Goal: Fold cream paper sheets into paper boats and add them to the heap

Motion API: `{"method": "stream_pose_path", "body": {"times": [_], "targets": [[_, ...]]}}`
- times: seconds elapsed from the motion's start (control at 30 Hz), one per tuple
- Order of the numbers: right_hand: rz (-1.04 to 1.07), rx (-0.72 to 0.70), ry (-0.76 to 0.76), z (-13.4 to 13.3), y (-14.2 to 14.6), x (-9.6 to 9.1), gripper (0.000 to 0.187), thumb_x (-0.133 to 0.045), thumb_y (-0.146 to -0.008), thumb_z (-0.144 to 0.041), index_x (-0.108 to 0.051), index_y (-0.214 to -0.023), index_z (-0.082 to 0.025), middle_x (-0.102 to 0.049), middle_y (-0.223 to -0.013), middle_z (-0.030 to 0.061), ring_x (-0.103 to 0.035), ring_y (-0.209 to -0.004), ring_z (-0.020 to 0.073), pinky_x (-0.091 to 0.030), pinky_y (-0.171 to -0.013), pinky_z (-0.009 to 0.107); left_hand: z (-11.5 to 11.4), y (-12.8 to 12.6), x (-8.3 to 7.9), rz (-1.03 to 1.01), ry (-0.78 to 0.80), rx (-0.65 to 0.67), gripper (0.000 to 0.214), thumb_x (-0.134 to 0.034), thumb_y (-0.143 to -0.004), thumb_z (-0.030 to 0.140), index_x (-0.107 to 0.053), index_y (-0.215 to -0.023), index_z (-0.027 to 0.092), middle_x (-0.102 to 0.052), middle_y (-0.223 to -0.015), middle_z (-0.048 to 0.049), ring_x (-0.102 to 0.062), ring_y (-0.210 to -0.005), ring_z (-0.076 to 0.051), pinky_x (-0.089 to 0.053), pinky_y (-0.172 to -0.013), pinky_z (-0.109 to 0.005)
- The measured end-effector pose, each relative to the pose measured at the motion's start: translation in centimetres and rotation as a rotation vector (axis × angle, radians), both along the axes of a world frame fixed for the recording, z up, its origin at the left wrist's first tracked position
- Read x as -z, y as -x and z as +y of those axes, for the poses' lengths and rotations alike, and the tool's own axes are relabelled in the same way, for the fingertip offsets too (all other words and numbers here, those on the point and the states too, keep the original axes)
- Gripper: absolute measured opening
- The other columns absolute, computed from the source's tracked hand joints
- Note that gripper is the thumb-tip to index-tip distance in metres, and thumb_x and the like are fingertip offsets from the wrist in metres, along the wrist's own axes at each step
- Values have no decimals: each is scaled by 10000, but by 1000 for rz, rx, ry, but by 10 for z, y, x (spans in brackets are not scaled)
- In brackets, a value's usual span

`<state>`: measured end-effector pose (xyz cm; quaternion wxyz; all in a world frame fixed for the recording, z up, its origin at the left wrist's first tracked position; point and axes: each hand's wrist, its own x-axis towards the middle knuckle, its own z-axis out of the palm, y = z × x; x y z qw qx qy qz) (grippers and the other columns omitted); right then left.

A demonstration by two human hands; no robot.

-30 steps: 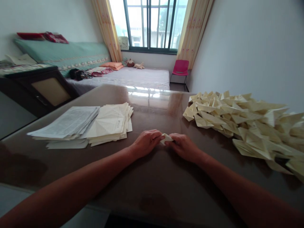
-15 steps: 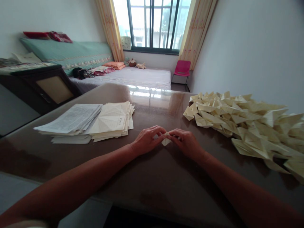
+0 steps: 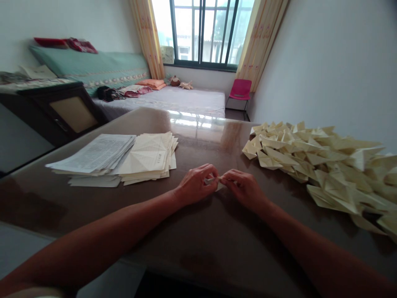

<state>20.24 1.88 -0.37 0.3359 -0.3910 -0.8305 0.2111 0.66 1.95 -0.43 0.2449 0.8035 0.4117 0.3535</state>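
Between my two hands, above the middle of the brown table (image 3: 198, 240), is a small piece of folded cream paper (image 3: 221, 186), mostly hidden by my fingers. My left hand (image 3: 200, 182) pinches its left side with thumb and fingers. From the right, my right hand (image 3: 243, 186) pinches the same paper, its fingertips close to those of the left. A pale edge of the paper shows through the gap inside my left hand's curl. The fold's exact shape is too small to make out.
Left of my hands lie a stack of creased cream sheets (image 3: 149, 155) and a stack of printed sheets (image 3: 93, 153). A large heap of folded cream paper pieces (image 3: 325, 157) covers the table's right side. Beyond stand a bed (image 3: 192, 99) and a pink chair (image 3: 240, 90).
My fingers have closed further over the folded paper, so less of it shows. My left hand has turned slightly; the whole view has shifted a little.
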Motion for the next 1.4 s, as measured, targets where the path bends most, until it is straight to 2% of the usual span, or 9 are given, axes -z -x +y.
{"method": "stream_pose_path", "body": {"times": [0.13,0.27,0.47,0.73,1.03,1.27,1.4], "targets": [[-9,10,18,2,-3,-1,226,-506,-919,-320,-647,-797,-191,-656,-794,29,-578,-710,142,-414,-663,247,3,3,-2,17,5,20,105,-480,-848,210,-571,-897,194,-596,-887,-4,-572,-752,-104,-442,-584,-167],[-11,81,16,9,-10,-1,229,-527,-907,-339,-657,-790,-191,-654,-770,25,-567,-695,144,-411,-632,243,9,9,-3,-7,-14,26,135,-435,-871,192,-569,-887,180,-600,-890,-13,-564,-766,-108,-464,-618,-182],[-38,28,-9,7,-12,-1,223,-503,-921,-335,-690,-891,-217,-688,-891,38,-606,-759,156,-437,-702,261,4,5,-1,30,-15,59,185,-520,-879,302,-588,-1034,225,-603,-992,-6,-587,-779,-109,-497,-658,-196],[-162,18,-93,-6,-4,-9,249,-453,-944,-323,-671,-890,-216,-667,-890,55,-602,-801,157,-414,-742,251,2,1,1,-1,-20,89,86,-501,-821,161,-548,-885,191,-551,-894,0,-562,-754,-101,-506,-659,-190],[-113,40,-82,0,-5,-5,253,-465,-939,-331,-667,-840,-214,-676,-856,46,-606,-782,152,-412,-730,244,5,-1,0,-56,39,73,64,-499,-856,223,-538,-862,173,-577,-839,-7,-563,-736,-102,-491,-631,-185],[-62,62,-49,5,-5,-2,237,-502,-925,-329,-668,-807,-208,-677,-818,32,-601,-742,146,-411,-698,241,6,0,3,-138,206,131,127,-471,-916,301,-497,-914,177,-626,-831,-16,-648,-725,-128,-519,-651,-224],[-45,81,-43,8,-8,-1,251,-503,-924,-345,-667,-795,-205,-676,-802,29,-594,-729,146,-410,-687,243,10,3,4,-176,227,98,133,-467,-915,297,-509,-887,173,-609,-856,-18,-654,-712,-132,-532,-634,-236]]}}
